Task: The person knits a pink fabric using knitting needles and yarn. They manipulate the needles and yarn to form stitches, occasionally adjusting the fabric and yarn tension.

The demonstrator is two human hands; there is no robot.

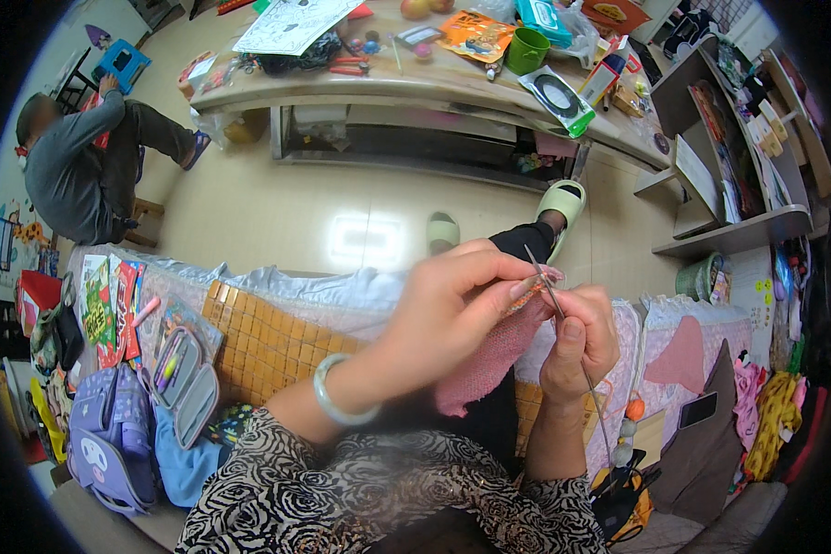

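Observation:
A piece of pink knitting [492, 360] hangs below my two hands, its upper edge on knitting needles. My left hand [450, 298], with a pale bangle at the wrist, pinches that edge near a needle tip. Close beside it on the right, my right hand [582, 339] grips a long thin metal knitting needle [596, 401], which slants down towards my sleeve. The two needle tips meet between my hands. Orange yarn shows along the worked edge. Small balls of orange yarn [635, 409] and grey yarn [622, 454] lie to the right of my right forearm.
A cluttered table [388, 86] stands ahead, with a shelf unit [734, 235] at the right. On the seat lie a purple backpack [111, 436], an open pencil case [197, 398], a bamboo mat [270, 339], a phone [698, 410] and a pink knitted piece [677, 356]. Another person [76, 173] sits at the left.

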